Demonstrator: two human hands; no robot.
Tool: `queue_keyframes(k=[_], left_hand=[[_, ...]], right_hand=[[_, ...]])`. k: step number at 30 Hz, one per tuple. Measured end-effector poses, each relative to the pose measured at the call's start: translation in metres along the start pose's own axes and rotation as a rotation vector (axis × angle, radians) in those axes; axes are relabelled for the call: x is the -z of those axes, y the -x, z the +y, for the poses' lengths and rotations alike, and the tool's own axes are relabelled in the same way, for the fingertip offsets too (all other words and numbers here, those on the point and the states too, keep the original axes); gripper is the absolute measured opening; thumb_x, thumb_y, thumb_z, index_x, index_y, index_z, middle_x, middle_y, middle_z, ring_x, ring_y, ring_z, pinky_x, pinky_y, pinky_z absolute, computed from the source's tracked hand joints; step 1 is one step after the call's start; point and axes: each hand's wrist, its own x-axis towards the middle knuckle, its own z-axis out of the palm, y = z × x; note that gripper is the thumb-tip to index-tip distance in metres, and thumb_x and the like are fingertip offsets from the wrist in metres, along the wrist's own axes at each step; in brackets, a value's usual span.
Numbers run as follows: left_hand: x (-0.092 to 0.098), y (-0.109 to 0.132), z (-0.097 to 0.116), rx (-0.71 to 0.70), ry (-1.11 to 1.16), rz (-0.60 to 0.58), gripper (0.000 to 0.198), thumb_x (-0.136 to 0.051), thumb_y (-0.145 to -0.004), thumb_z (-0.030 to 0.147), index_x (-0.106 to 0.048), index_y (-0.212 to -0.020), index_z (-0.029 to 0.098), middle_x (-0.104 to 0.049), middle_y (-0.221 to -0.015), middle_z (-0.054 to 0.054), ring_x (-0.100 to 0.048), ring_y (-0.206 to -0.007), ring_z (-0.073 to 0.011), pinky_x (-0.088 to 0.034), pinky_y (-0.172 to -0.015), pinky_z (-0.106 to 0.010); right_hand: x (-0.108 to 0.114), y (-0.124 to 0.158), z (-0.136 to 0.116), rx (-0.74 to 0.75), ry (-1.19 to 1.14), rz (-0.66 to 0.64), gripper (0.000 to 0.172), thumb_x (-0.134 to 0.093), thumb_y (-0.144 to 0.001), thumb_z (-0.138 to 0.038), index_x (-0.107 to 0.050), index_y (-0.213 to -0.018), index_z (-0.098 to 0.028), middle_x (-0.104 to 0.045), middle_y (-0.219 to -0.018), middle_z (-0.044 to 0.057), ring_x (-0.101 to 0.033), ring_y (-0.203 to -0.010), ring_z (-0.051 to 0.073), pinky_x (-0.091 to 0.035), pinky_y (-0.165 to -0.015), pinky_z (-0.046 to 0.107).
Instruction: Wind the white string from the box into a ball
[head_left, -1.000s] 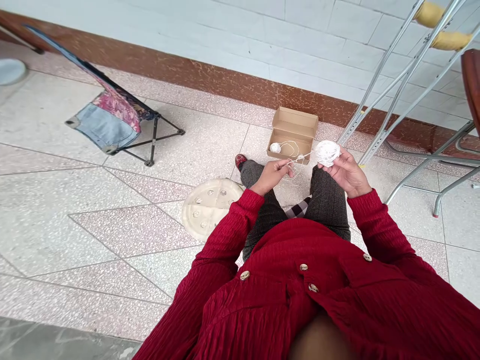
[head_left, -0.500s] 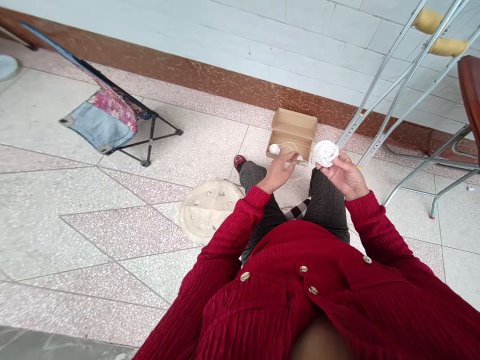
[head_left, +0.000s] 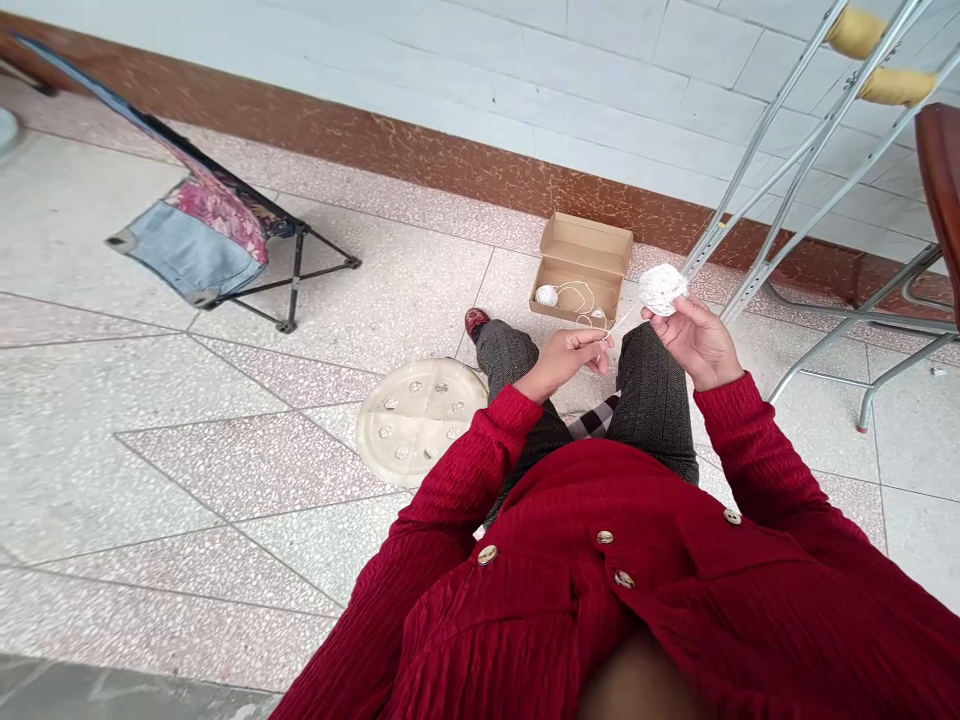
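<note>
Between the thumb and fingers of my right hand is a ball of white yarn, held up above my knee. A strand of white yarn runs from it to my left hand, whose thumb and fingers pinch it. Beyond my hands, an open cardboard box sits on the floor with its lid tipped back. Inside lies a smaller white yarn ball, with loose loops trailing from it towards my left hand.
A round cream cover with holes lies left of my legs. Farther left stands a folding chair. Metal crutches lean on the wall at right, near a metal-legged chair.
My left hand has closed on the yarn strand, which is now drawn straighter. My right hand has moved the large ball slightly right and up, away from the left hand.
</note>
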Motion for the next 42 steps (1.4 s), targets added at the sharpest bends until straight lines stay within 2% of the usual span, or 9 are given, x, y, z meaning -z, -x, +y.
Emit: queue_keyframes(k=[4, 10, 20, 25, 28, 31, 34, 38, 42], left_hand=[[0.009, 0.006, 0.004, -0.016, -0.144, -0.038, 0.033, -0.058, -0.093, 0.046, -0.066, -0.092, 0.014, -0.068, -0.065, -0.001, -0.065, -0.063, -0.0132, -0.051, -0.067, -0.025], [0.018, 0.018, 0.006, -0.077, -0.453, -0.113, 0.038, -0.047, -0.096, 0.036, -0.063, -0.068, 0.015, -0.066, -0.065, -0.001, -0.057, -0.061, -0.0103, -0.043, -0.064, -0.022], [0.049, 0.037, -0.011, -0.038, -0.56, -0.1, 0.035, -0.044, -0.098, 0.039, -0.067, -0.083, 0.016, -0.068, -0.065, 0.0, -0.061, -0.065, -0.0125, -0.047, -0.071, -0.023], [0.076, 0.033, -0.011, -0.049, -0.716, -0.049, 0.039, -0.042, -0.098, 0.037, -0.069, -0.079, 0.015, -0.073, -0.076, -0.003, -0.067, -0.077, -0.0165, -0.05, -0.08, -0.027], [0.084, 0.017, -0.013, -0.046, -0.862, 0.113, 0.029, -0.05, -0.093, 0.03, -0.074, -0.096, 0.014, -0.077, -0.098, -0.008, -0.07, -0.094, -0.0228, -0.051, -0.091, -0.033], [0.078, -0.003, -0.005, -0.051, -0.869, 0.283, 0.043, -0.057, -0.086, 0.02, -0.066, -0.128, 0.013, -0.07, -0.128, -0.014, -0.067, -0.114, -0.0264, -0.05, -0.101, -0.039], [0.057, -0.024, 0.012, -0.181, -0.685, 0.27, 0.05, -0.059, -0.088, 0.021, -0.058, -0.138, 0.016, -0.064, -0.138, -0.013, -0.063, -0.121, -0.0238, -0.048, -0.106, -0.039], [0.02, -0.05, 0.03, -0.386, -0.389, 0.188, 0.056, -0.073, -0.083, 0.034, -0.06, -0.135, 0.017, -0.065, -0.137, -0.012, -0.06, -0.127, -0.0249, -0.044, -0.11, -0.039], [-0.006, -0.057, 0.028, -0.326, -0.23, 0.108, 0.039, -0.07, -0.087, 0.049, -0.073, -0.103, 0.013, -0.077, -0.1, -0.01, -0.069, -0.1, -0.0232, -0.051, -0.096, -0.036]], right_hand=[[0.002, -0.004, 0.007, -0.021, -0.005, -0.019, 0.033, -0.081, -0.077, -0.038, -0.067, -0.105, -0.027, -0.073, -0.104, 0.001, -0.07, -0.088, 0.018, -0.064, -0.077, 0.03], [0.012, -0.015, -0.001, 0.025, -0.046, 0.013, 0.034, -0.079, -0.079, -0.038, -0.067, -0.109, -0.027, -0.071, -0.116, 0.002, -0.07, -0.094, 0.019, -0.066, -0.077, 0.031], [0.027, -0.025, -0.039, 0.178, -0.129, 0.101, 0.039, -0.079, -0.079, -0.03, -0.066, -0.116, -0.03, -0.07, -0.117, 0.002, -0.071, -0.096, 0.019, -0.068, -0.072, 0.028], [0.041, -0.024, -0.061, 0.279, -0.071, 0.121, 0.042, -0.08, -0.08, -0.033, -0.065, -0.12, -0.031, -0.07, -0.117, 0.003, -0.071, -0.095, 0.02, -0.067, -0.069, 0.028], [0.034, -0.015, -0.056, 0.243, -0.004, 0.085, 0.045, -0.079, -0.08, -0.034, -0.065, -0.122, -0.031, -0.071, -0.116, 0.003, -0.071, -0.091, 0.019, -0.066, -0.07, 0.028], [0.015, -0.006, -0.045, 0.163, 0.046, -0.002, 0.045, -0.08, -0.08, -0.035, -0.066, -0.122, -0.03, -0.072, -0.116, 0.003, -0.072, -0.089, 0.018, -0.066, -0.073, 0.029], [-0.005, -0.002, -0.034, 0.069, 0.107, -0.073, 0.046, -0.082, -0.078, -0.037, -0.066, -0.12, -0.028, -0.072, -0.116, 0.004, -0.072, -0.088, 0.019, -0.066, -0.076, 0.033], [-0.025, -0.004, -0.027, -0.021, 0.158, -0.148, 0.049, -0.085, -0.075, -0.038, -0.066, -0.119, -0.027, -0.073, -0.114, 0.004, -0.073, -0.085, 0.019, -0.066, -0.075, 0.033], [-0.032, -0.005, -0.035, -0.036, 0.2, -0.195, 0.049, -0.088, -0.072, -0.035, -0.067, -0.116, -0.026, -0.073, -0.111, 0.003, -0.072, -0.084, 0.017, -0.066, -0.072, 0.031]])
